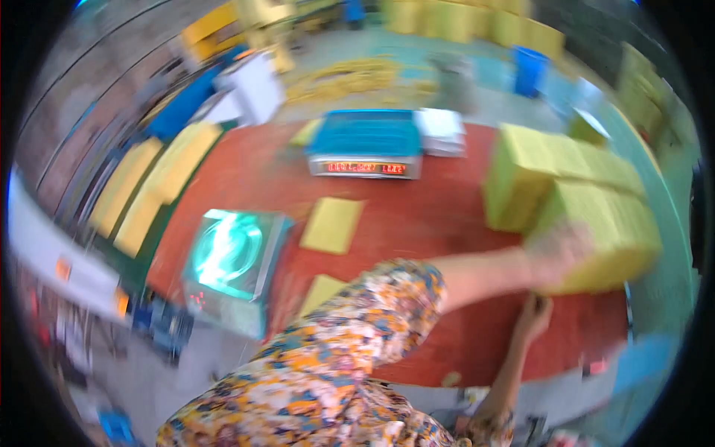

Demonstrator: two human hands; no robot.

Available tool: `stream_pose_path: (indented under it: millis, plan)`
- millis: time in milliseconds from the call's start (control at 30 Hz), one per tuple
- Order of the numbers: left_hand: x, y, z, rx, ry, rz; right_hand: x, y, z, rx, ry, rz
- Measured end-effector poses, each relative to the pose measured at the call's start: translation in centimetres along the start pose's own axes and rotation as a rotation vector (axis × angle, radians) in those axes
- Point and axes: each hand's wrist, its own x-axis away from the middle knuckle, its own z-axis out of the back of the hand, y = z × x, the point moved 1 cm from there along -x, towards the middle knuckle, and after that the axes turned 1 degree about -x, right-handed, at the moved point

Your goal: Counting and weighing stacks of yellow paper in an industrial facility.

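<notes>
My left arm, in a floral sleeve, stretches across the red table to the right. Its hand (562, 253), smeared by motion, is over the side of the nearer stack of yellow paper (599, 238); its fingers cannot be made out. Just below that stack's near edge is my right hand (535, 319), with its fingers curled in; whatever they hold, if anything, is hidden. Behind the nearer stack stands another stack of yellow paper (525, 179), close against it. One flat yellow piece (333, 225) lies at the table's middle, and a second (320, 293) is partly covered by my sleeve.
On the red table (447, 201), a scale with a blue top (365, 138) and red digits stands at the back beside a white stack (441, 132). A shiny metal-topped device (234, 257) sits at left. Yellow piles (167, 171) line the left side; a blue bin (529, 71) stands beyond.
</notes>
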Motion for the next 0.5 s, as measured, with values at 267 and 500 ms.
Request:
stream_pose_path:
  millis: [267,500]
  plan:
    - [23.7,14.6,20.0,0.069,0.041,0.324,27.1,-10.8,-5.7,-0.584,-0.351,0.155]
    - [43.7,25.7,37.4,-0.088,0.227,0.866,42.8,-25.6,-15.0,-0.794,-1.243,0.344]
